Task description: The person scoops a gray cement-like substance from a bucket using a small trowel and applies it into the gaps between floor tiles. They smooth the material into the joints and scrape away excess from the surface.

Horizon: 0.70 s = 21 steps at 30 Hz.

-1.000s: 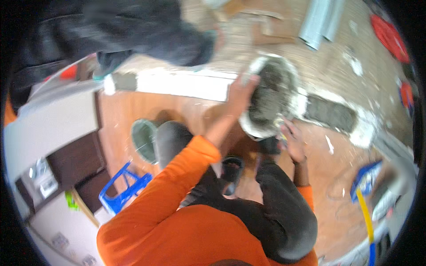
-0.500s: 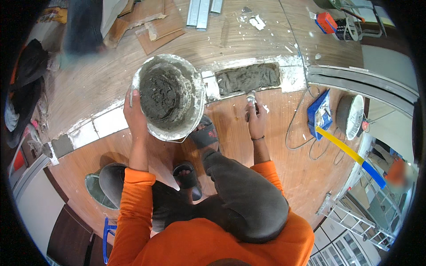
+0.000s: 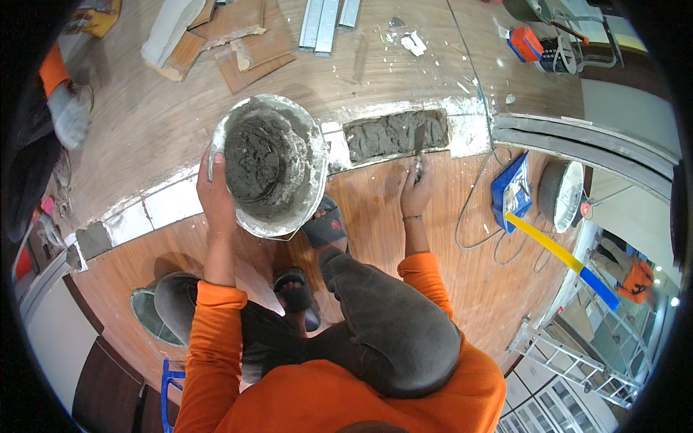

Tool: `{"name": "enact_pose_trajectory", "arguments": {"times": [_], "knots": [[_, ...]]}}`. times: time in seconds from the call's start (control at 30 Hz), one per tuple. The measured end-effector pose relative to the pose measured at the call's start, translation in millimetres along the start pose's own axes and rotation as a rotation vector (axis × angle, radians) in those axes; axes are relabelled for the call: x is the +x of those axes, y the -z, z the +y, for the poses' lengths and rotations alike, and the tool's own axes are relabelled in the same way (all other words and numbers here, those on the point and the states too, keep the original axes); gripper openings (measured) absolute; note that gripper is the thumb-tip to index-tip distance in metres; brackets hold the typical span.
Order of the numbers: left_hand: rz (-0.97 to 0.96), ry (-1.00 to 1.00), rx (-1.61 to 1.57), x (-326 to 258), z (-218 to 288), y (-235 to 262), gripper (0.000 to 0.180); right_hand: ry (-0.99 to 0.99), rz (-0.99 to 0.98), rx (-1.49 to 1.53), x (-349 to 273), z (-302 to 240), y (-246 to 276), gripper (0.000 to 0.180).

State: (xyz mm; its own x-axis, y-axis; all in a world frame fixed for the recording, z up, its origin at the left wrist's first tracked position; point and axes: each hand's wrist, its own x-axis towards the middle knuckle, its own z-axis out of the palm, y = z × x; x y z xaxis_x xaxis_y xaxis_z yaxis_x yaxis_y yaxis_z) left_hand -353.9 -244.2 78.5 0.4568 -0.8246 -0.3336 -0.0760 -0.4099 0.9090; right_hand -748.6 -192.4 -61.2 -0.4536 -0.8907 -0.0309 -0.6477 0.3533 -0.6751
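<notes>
My left hand (image 3: pixel 215 193) grips the rim of a metal bucket (image 3: pixel 312 151) filled with grey mortar and holds it up above the wooden floor. My right hand (image 3: pixel 416 189) is closed on the handle of a small trowel (image 3: pixel 418 149). The trowel's blade touches a rectangular patch of wet mortar (image 3: pixel 394 133) laid in a white strip between the floorboards. I squat, with orange sleeves, dark trousers and black sandals (image 3: pixel 326 225) below the bucket.
A blue tray (image 3: pixel 511 191), a yellow and blue level (image 3: pixel 557 250) and a round pan (image 3: pixel 563 195) lie at the right, with a loose cable (image 3: pixel 473 216). Board scraps (image 3: pixel 245 47) and metal strips (image 3: pixel 325 22) lie at the back. A ladder (image 3: pixel 577 353) stands at the lower right.
The view has swung round and steadied over the floor. The bucket stays lifted in my left hand; my right hand has brought the trowel to the mortar patch.
</notes>
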Motion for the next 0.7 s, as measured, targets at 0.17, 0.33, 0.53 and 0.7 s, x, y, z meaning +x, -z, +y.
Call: {"name": "enact_pose_trajectory", "arguments": {"times": [0.17,0.33,0.53,0.7], "knots": [[-0.033,-0.045,0.051,0.2,-3.1,3.4,0.055,0.017,-0.214,-0.102,-10.7,5.1,-25.7,0.042],[-0.034,-0.063,0.026,-1.6,-0.3,-0.7,0.055,0.096,-0.195,-0.011,-3.1,6.6,-5.7,0.043],[-0.041,-0.072,0.03,-2.3,0.7,-4.2,0.055,0.12,-0.215,-0.011,-0.1,-4.3,-23.1,0.042],[0.007,-0.047,0.105,-0.8,6.4,-1.0,0.058,0.169,-0.064,0.058,1.5,-9.6,-14.4,0.043]]}}
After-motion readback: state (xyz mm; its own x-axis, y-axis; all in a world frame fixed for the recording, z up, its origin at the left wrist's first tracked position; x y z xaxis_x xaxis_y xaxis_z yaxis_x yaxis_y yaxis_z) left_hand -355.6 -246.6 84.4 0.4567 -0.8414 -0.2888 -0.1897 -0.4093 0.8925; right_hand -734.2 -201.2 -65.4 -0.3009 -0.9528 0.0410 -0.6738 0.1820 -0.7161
